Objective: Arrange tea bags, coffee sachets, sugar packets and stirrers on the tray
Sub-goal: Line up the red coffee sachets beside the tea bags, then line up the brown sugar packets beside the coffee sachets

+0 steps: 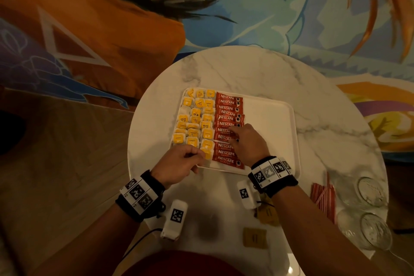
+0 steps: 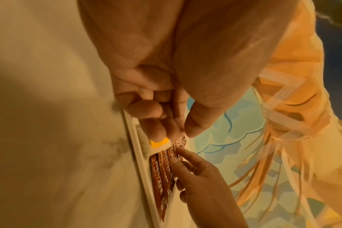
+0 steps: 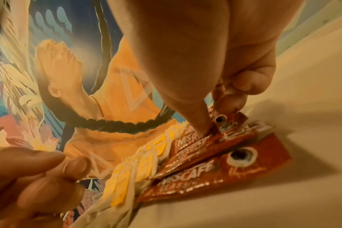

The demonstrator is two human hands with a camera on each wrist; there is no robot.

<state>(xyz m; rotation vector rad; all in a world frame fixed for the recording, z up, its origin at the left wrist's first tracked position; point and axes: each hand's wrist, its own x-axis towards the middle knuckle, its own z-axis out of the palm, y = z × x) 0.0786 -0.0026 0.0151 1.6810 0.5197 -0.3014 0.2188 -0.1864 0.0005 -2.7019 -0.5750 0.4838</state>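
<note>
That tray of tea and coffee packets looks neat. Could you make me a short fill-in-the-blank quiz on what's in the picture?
1. The red coffee sachets lie in a column to the ____ of the yellow tea bags.
2. The right hand touches the ____ sachets.
3. The red striped stirrers lie on the ____, off the tray.

Missing words: right; coffee; table

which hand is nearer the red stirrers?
Right. The right hand rests on the coffee sachets on the tray, on the stirrers' side. The left hand is at the tray's near-left corner by the tea bags, farther away.
</note>
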